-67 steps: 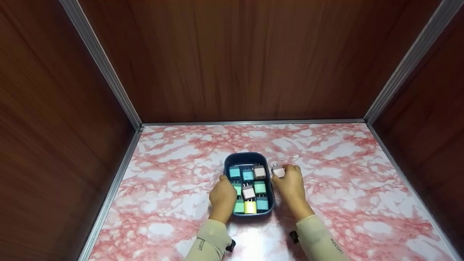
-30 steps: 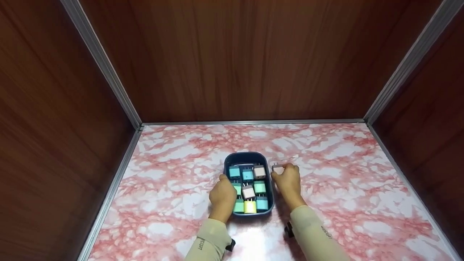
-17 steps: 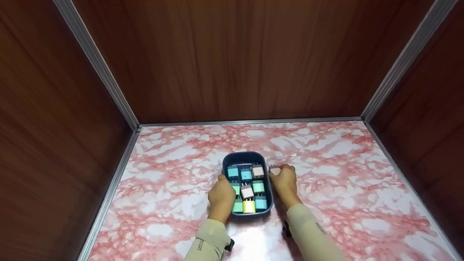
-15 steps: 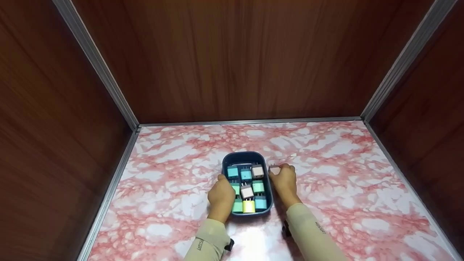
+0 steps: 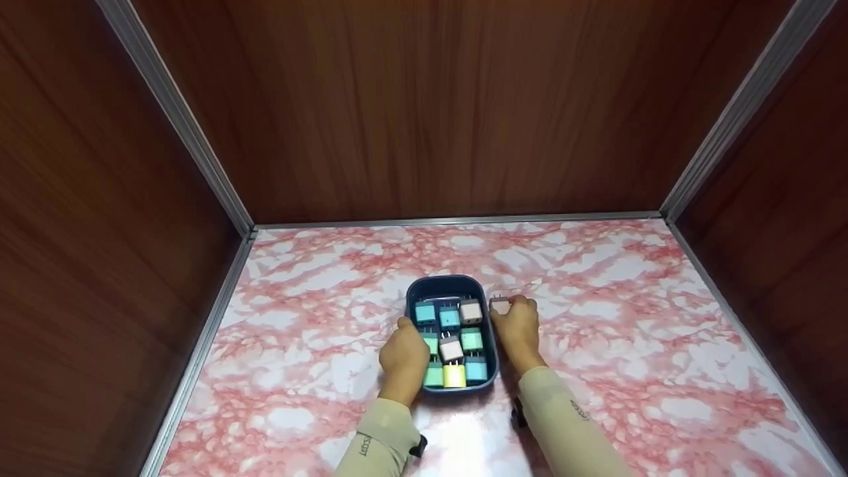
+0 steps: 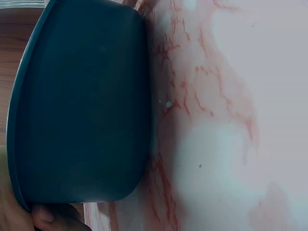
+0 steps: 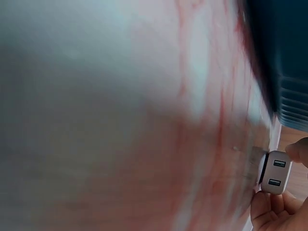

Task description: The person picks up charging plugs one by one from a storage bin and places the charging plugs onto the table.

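Observation:
A dark blue, rounded box (image 5: 447, 286) stands on the table, with several USB wall chargers lying in rows inside. My left hand (image 5: 405, 356) grips the box's left rim; in the left wrist view the fingertips (image 6: 45, 215) curl under that rim. Just right of the box, my right hand (image 5: 520, 329) pinches a pale pink USB charger (image 5: 500, 305) between thumb and fingers. The prongs point toward the far wall. Two USB ports show on this charger's face in the right wrist view, close to the table surface. The palm of the right hand is hidden.
Inside the box are a yellow charger (image 5: 454, 376), blue chargers (image 5: 424, 313), green chargers (image 5: 471, 340) and pale pink ones (image 5: 451, 350). Brown wood-look panels (image 5: 424, 119) with metal edging enclose the red-and-white marbled table (image 5: 305, 344) at the back and both sides.
My right hand has shifted a little left with the pink charger, closer to the box. The left hand keeps its grip on the rim, and the chargers inside stay in place.

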`<state>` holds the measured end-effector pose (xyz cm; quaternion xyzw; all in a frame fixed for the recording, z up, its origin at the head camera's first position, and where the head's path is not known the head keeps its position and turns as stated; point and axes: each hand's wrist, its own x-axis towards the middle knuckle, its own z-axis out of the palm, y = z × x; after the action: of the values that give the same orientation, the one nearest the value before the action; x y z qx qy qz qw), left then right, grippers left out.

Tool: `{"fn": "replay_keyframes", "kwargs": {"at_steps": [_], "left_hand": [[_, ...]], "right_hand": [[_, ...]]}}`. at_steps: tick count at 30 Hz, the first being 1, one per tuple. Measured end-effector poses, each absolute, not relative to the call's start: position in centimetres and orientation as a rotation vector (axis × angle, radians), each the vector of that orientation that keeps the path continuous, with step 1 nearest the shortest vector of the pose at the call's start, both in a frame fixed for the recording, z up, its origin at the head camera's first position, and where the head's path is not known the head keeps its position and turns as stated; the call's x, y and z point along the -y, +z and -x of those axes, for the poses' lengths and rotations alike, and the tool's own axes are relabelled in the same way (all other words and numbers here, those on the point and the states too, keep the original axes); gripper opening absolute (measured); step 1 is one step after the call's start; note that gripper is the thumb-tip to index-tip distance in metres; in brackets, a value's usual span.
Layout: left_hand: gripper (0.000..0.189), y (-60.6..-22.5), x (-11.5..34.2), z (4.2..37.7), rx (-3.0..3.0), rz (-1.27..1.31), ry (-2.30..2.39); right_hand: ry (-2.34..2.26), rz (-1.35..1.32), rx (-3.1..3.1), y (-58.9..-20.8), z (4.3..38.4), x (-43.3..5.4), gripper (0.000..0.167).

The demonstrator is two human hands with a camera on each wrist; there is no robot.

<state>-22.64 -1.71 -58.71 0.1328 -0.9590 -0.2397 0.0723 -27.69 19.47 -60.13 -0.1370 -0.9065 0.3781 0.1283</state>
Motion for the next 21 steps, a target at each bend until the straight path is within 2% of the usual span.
{"fn": "replay_keyframes", "kwargs": {"at_steps": [21], "left_hand": [[0.033, -58.76, 1.83, 22.7, 2.896, -0.392, -0.729]], "right_hand": [[1.085, 0.389, 2.674, -60.16, 27.35, -19.6, 0.049]]}}
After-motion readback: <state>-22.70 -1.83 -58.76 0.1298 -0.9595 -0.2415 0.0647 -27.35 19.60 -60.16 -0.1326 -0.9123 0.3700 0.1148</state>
